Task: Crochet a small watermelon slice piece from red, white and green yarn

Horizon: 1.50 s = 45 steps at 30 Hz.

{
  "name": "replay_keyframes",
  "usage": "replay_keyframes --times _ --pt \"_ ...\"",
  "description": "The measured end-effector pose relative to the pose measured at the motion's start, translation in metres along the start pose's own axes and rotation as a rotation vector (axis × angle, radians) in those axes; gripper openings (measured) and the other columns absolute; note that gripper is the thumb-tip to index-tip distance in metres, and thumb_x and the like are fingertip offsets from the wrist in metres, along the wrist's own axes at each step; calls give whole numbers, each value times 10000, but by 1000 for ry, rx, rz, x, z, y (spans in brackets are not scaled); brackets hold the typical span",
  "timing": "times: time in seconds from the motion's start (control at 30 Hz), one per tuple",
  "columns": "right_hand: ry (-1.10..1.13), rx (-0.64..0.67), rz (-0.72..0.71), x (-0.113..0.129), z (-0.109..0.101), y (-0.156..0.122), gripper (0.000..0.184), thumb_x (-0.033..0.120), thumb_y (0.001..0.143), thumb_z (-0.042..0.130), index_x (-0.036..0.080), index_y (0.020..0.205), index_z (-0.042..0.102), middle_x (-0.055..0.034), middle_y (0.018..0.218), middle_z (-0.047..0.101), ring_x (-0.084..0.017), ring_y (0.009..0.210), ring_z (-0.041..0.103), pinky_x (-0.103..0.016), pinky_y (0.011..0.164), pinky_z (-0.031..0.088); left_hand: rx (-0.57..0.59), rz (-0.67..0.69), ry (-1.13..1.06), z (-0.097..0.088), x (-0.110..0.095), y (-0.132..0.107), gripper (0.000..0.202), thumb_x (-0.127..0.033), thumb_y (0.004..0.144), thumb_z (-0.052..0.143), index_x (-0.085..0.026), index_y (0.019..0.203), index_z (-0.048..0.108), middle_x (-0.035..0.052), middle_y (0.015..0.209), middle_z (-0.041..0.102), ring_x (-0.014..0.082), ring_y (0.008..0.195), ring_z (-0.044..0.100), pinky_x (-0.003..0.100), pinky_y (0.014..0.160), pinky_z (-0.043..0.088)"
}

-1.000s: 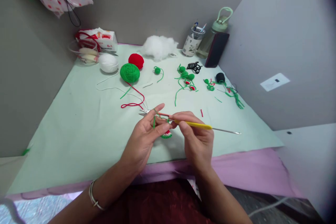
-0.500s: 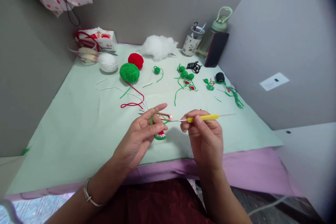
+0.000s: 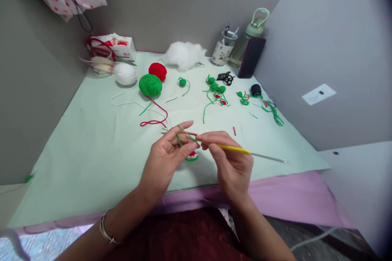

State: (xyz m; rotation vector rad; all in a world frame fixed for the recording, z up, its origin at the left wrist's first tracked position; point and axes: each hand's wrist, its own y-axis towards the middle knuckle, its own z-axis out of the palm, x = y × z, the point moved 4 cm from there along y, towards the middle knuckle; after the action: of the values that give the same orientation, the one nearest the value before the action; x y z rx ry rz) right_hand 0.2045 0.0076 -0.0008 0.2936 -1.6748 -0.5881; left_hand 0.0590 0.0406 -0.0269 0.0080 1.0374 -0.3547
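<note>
My left hand [image 3: 167, 153] pinches a small crocheted piece [image 3: 192, 157], red with a white band and a green edge, which hangs below the thumb and is partly hidden. Green yarn [image 3: 179, 140] loops over the raised fingers of that hand. Between the fingers and thumb of my right hand [image 3: 231, 159] is a crochet hook with a yellow handle [image 3: 234, 149]. Its front end points left into the yarn at my left fingertips; the metal rear end sticks out to the right. Orange-handled scissors [image 3: 191, 133] lie on the table behind my left fingers, mostly covered.
Balls of green [image 3: 150, 85], red [image 3: 157, 71] and white yarn [image 3: 125, 74] sit at the back left. White stuffing [image 3: 184, 55] lies behind them. Small green crocheted pieces [image 3: 216, 85] and a black claw clip [image 3: 226, 78] are right of centre. A bottle [image 3: 249, 43] and phone [image 3: 251, 58] stand back right.
My right hand has moved left, up to my left fingertips, and the crochet hook has tilted so its rear end sits lower. The crocheted piece has shifted slightly right.
</note>
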Motion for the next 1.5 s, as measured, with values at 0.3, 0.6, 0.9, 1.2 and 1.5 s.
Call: replay_keyframes --times 0.3,0.6,0.9,1.2,1.5 --pt "-324 -22 -213 6 -1 -12 306 115 998 624 289 1202 772 -69 1067 783 -217 941 751 -389 797 644 63 -256 -268 1 7 2 445 -245 776 911 -185 1204 804 27 921 729 99 813 637 179 774 504" --pt "233 -63 171 -9 -2 1 154 258 1011 652 267 1016 806 -38 946 782 -170 777 703 -334 700 595 56 -88 -75 1 -2 -3 398 -217 819 875 -283 1208 815 -20 781 661 99 767 629 175 700 491" --pt "-314 4 -157 9 3 -7 283 115 1002 616 294 1146 781 -61 1064 787 -201 946 748 -360 779 639 -49 -47 -28 0 4 0 407 -273 817 882 -269 1217 806 -18 818 679 110 810 599 216 808 481" --pt "61 -141 69 -5 -12 -3 206 152 1010 620 252 1043 798 -23 902 753 -149 726 717 -322 696 614 72 -228 -259 -4 5 5 297 -171 828 826 -135 1124 836 50 964 691 75 715 489 194 695 459" --pt "108 -78 105 -8 2 -2 210 168 994 653 291 1045 816 -33 988 784 -178 845 706 -343 742 584 31 -141 -45 5 4 0 373 -222 788 861 -236 1158 818 -19 782 617 106 729 511 235 703 412"
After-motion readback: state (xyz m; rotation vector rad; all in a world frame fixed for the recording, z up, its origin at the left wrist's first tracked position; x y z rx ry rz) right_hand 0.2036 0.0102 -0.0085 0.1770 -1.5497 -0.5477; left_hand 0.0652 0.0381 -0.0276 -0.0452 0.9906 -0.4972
